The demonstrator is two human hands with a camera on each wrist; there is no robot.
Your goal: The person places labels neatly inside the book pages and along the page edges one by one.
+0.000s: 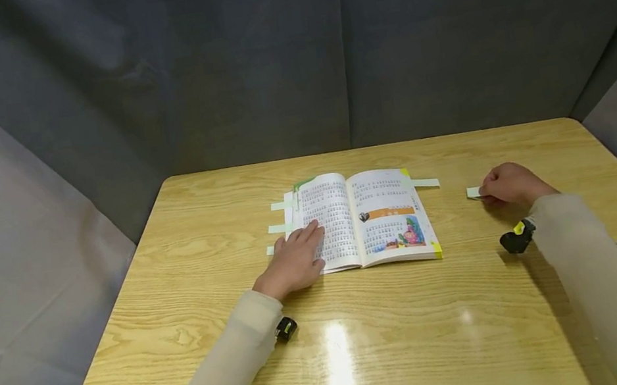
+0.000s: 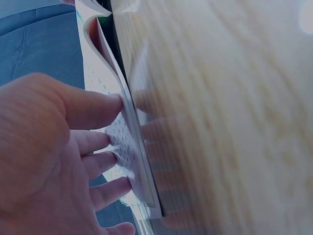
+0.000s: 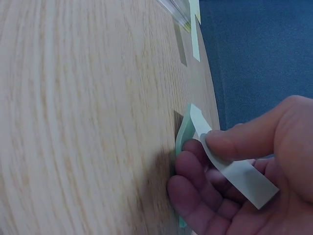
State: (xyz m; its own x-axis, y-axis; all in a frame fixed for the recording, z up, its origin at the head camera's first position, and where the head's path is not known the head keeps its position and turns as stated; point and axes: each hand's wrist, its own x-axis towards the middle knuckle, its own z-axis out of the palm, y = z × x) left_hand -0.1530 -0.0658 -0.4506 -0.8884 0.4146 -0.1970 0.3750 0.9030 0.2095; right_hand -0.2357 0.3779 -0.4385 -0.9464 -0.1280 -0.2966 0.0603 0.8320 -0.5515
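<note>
An open book with printed text and a coloured picture on its right page lies on the table. My left hand rests on the left page, fingers spread and fairly straight. Its thumb touches the page's near edge in the left wrist view. To the right of the book, my right hand is at a small pad of pale green sticky notes on the table. Thumb and curled fingers pinch the top sticky note, whose loose end is lifted while its far end still joins the pad.
A pale green strip sticks out from the book's right side. Several more strips stand out on the left. The wooden table ends at a dark curtain behind. Black wrist cameras sit under both forearms.
</note>
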